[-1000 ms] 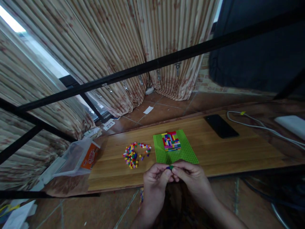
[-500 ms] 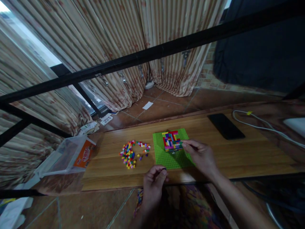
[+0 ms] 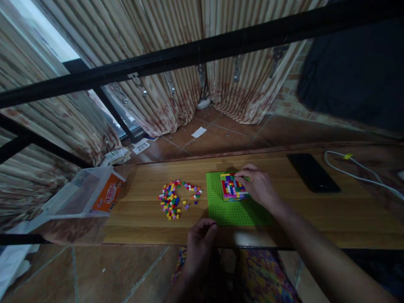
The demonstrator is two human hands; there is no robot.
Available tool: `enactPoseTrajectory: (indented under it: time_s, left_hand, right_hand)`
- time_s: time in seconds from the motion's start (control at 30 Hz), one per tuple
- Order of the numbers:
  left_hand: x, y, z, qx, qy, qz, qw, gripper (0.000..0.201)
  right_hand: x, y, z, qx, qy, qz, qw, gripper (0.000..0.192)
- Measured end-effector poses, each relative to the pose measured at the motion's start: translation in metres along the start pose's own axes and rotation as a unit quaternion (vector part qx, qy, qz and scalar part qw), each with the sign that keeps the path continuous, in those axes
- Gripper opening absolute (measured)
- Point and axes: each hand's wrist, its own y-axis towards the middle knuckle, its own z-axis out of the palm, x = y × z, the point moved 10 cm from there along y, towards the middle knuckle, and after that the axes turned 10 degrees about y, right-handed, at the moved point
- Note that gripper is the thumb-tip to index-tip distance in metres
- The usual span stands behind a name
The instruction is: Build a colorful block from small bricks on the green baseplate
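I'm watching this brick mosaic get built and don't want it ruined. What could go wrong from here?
The right hand reaches over the brick mosaic, so the wrist could possibly knock pieces loose. The green baseplate lies near the board's front edge, by the left hand; a nudge might push it off. The loose bricks sit unboxed and could scatter onto the floor.

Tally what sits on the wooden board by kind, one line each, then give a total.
Green baseplate: 1
Multicoloured brick block on the baseplate: 1
Heap of loose small bricks (bricks too small to count): 1
Black phone: 1
Right hand, on the brick block: 1
Left hand, at the board's near edge: 1
Total: 6
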Motion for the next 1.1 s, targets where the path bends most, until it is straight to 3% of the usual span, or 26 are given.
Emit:
enactPoseTrajectory:
  time_s: [0.47,0.87,1.1]
  left_hand:
    - [0.015,0.006,0.008,0.012,0.104,0.003,0.994,0.017]
    - [0.000,0.003,0.005,-0.018,0.163,0.032,0.986,0.016]
    - [0.004,0.006,0.006,-0.008,0.177,0.050,0.983,0.018]
  right_hand:
    - [-0.006,0.008,0.002,0.019,0.062,-0.016,0.998,0.018]
    - [0.000,0.010,0.010,0.059,0.005,-0.067,0.996,0.022]
    - [0.006,0.006,0.015,0.046,-0.035,-0.083,0.995,0.026]
